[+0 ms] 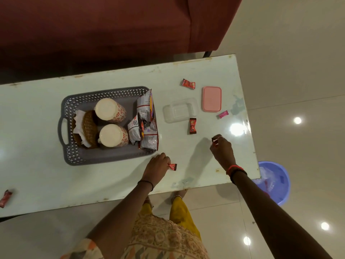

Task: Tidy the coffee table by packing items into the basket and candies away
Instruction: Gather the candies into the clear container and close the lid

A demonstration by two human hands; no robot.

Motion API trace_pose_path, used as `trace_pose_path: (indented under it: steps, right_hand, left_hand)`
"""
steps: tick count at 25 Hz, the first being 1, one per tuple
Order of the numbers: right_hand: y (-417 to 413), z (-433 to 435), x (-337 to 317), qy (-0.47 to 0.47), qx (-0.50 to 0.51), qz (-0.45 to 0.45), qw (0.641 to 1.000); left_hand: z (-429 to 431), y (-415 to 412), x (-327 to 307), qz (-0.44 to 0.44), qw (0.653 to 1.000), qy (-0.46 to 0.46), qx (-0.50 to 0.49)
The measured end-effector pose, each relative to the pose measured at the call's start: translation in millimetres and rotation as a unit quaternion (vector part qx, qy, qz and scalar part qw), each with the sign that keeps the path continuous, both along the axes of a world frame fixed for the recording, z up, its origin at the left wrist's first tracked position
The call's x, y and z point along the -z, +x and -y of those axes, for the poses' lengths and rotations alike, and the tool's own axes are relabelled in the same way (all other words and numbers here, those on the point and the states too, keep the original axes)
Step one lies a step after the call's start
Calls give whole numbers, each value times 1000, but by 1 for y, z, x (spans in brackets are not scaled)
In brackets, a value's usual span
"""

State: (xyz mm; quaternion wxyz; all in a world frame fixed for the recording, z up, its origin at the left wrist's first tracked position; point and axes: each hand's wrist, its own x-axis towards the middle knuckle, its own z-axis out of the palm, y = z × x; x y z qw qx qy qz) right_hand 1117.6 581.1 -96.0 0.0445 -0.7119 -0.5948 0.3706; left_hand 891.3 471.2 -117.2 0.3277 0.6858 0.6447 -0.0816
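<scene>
Glossy white coffee table (28, 128), chipped along its edges, seen from above between a dark red sofa (93, 25) at its far edge and pale floor tiles on the near side. At the near-left edge of the table lies a red candy (5, 198) in its wrapper. Left of centre stands a grey perforated basket (74, 101) with side handles; it holds woven brown coasters (89, 126) on white paper, two inverted patterned cups (110, 110) (113, 135), and several grey and red snack packets (144, 118) leaning on its right wall. Just off the basket's near-right corner, the left hand (156, 166) rests on the table with fingers pinched together on one end of a red-and-brown candy (172, 166). To the right of the basket sits a clear plastic container (180, 110), uncovered, with an upright red candy (192, 126) just beside its near edge. Another red candy (188, 84) lies nearer the far edge. A pink lid (212, 99) lies flat beside the container, and a pink candy (223, 114) rests off its near-right corner. The right hand (222, 148) hovers toward the table's right end, its fingers closed on a small red-and-white candy (215, 141). Beyond the near-right corner, on the floor, stands a blue bin (278, 182) lined with clear plastic.
</scene>
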Motion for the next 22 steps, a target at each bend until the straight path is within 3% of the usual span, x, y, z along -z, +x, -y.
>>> trace_pose_path:
  steps: [4,8,12,16,19,22]
  right_hand:
    - [-44,-35,-26,79,48,-137,986]
    - [-88,-76,-40,120,30,-204,971]
    - [-94,-92,-36,108,-33,-155,982]
    - [-77,-83,-25,107,56,-71,990]
    - [-66,-63,-6,25,88,-45,995]
    - [-69,-46,9,-42,58,-32,997]
  left_hand:
    - [6,3,-6,12,1000,10,-24]
    - [2,14,-20,58,995,30,-78]
    - [-6,22,-35,113,984,51,-124]
    - [-24,25,-54,162,968,93,-170]
    - [-52,26,-69,176,952,153,-200]
    - [-91,25,-78,157,942,207,-211]
